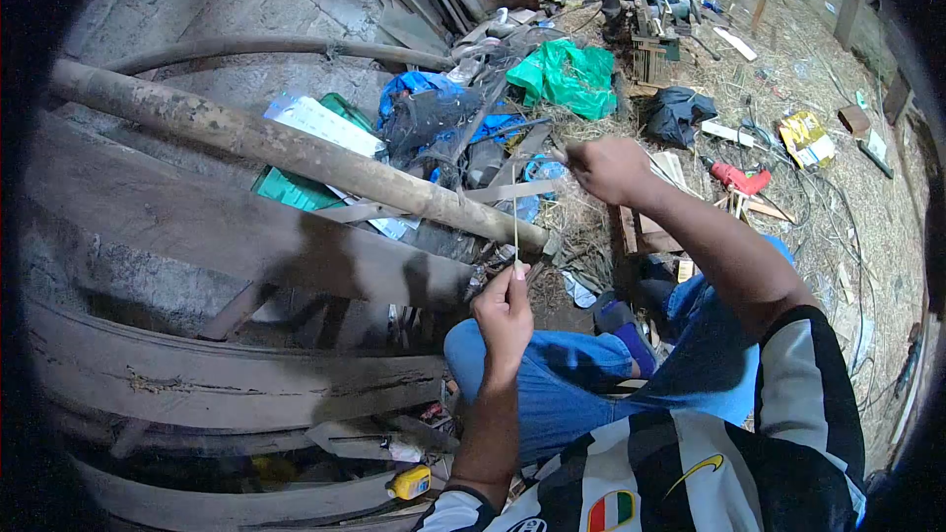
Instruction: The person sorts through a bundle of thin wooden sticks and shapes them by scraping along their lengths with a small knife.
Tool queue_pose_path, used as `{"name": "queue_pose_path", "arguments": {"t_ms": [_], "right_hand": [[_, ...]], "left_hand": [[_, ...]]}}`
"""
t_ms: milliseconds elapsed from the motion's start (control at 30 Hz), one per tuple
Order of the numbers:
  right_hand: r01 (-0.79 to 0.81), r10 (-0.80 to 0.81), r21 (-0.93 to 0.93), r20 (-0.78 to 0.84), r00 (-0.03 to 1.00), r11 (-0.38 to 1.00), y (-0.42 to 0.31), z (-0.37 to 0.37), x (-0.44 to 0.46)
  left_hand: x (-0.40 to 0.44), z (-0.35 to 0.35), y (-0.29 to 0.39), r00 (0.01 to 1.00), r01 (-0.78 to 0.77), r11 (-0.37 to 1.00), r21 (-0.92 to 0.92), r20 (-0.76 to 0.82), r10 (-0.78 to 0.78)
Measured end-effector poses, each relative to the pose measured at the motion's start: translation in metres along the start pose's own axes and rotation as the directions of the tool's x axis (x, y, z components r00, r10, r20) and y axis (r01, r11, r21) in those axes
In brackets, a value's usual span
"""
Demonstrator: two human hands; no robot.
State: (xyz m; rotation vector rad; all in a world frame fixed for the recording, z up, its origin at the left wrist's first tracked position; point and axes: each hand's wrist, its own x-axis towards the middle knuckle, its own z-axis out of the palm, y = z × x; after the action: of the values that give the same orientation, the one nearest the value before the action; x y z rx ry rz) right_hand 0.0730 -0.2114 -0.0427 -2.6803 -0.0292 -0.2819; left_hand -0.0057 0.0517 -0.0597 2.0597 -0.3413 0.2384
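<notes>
My left hand (505,318) pinches the lower end of a thin pale stick (515,227) between thumb and fingertips, holding it upright in front of my knee. Off to the right and higher up, my right hand (609,172) is closed in a fist around what looks like a knife. Its flat, light-coloured blade (512,189) points left from the fist and crosses the stick near its upper part; whether the two touch I cannot tell. The knife's handle is hidden by my fingers.
A thick bamboo pole (246,143) and wooden planks (246,374) lie to the left. Ahead are a green plastic bag (567,77) and a black bag (678,113). A red power drill (739,178) rests on the littered floor at right. A yellow bottle (410,482) sits low by the planks.
</notes>
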Motion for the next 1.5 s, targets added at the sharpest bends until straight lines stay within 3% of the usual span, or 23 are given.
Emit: {"name": "queue_pose_path", "arguments": {"t_ms": [100, 133, 167, 233, 300, 367, 600, 700, 767, 900, 1033, 1100, 1200, 1300, 1367, 1500], "right_hand": [[-0.031, 0.033, 0.059, -0.028, 0.999, 0.998, -0.008, -0.011, -0.003], [-0.037, 0.043, 0.11, -0.048, 0.998, 0.993, -0.017, -0.014, -0.006], [-0.036, 0.041, 0.111, -0.045, 0.998, 0.993, -0.022, -0.011, -0.01], [0.063, -0.054, 0.212, -0.045, 0.997, 0.975, -0.033, -0.005, -0.02], [0.088, -0.08, 0.201, -0.048, 0.996, 0.976, -0.047, 0.003, -0.035], [0.28, -0.279, 0.193, -0.03, 0.96, 0.94, -0.056, 0.009, -0.046], [0.341, -0.358, 0.219, 0.047, 0.932, 0.914, -0.069, 0.002, -0.057], [0.353, -0.363, 0.132, 0.065, 0.93, 0.926, -0.057, 0.002, -0.045], [0.213, -0.21, 0.048, -0.059, 0.976, 0.976, -0.038, 0.011, -0.03], [0.132, -0.131, 0.084, -0.025, 0.991, 0.988, -0.033, -0.007, -0.019], [0.348, -0.348, 0.146, -0.031, 0.937, 0.926, -0.061, -0.001, -0.045], [0.301, -0.304, 0.114, 0.007, 0.953, 0.947, -0.055, -0.009, -0.039], [0.067, -0.078, 0.109, 0.099, 0.992, 0.992, -0.031, -0.008, -0.017], [0.204, -0.215, 0.172, 0.051, 0.975, 0.964, -0.042, -0.001, -0.029], [0.195, -0.215, 0.155, 0.123, 0.969, 0.968, -0.045, -0.004, -0.031], [0.136, -0.14, 0.042, 0.126, 0.982, 0.99, -0.027, -0.003, -0.017]], "left_hand": [[0.0, 0.001, -0.009, 0.995, 0.093, 0.987, -0.135, 0.052, -0.086], [0.001, 0.0, -0.005, 0.953, 0.291, 0.915, -0.28, 0.164, -0.254], [0.002, 0.0, -0.001, 0.953, 0.294, 0.914, -0.279, 0.162, -0.257], [0.005, 0.0, 0.004, 0.866, 0.499, 0.69, -0.525, 0.286, -0.409], [0.008, -0.001, 0.006, 0.866, 0.5, 0.639, -0.585, 0.309, -0.394], [0.012, -0.003, 0.006, 0.847, 0.527, 0.49, -0.694, 0.384, -0.367], [0.015, -0.004, 0.014, 0.844, 0.528, 0.373, -0.763, 0.423, -0.329], [0.015, -0.006, 0.013, 0.865, 0.495, 0.305, -0.813, 0.426, -0.266], [0.012, -0.009, 0.012, 0.866, 0.495, 0.302, -0.815, 0.432, -0.252], [0.003, -0.009, 0.013, 0.839, 0.536, 0.255, -0.805, 0.472, -0.271], [0.003, -0.009, 0.003, 0.79, 0.602, 0.103, -0.792, 0.573, -0.217], [0.003, -0.01, -0.001, 0.779, 0.618, 0.05, -0.784, 0.603, -0.17], [0.002, -0.01, -0.003, 0.77, 0.635, 0.025, -0.772, 0.629, -0.112], [0.003, -0.006, -0.006, 0.754, 0.652, 0.013, -0.758, 0.645, -0.124], [0.001, -0.006, -0.009, 0.738, 0.666, -0.053, -0.744, 0.668, -0.097], [0.005, -0.002, -0.015, 0.744, 0.661, -0.035, -0.75, 0.661, -0.104]]}}
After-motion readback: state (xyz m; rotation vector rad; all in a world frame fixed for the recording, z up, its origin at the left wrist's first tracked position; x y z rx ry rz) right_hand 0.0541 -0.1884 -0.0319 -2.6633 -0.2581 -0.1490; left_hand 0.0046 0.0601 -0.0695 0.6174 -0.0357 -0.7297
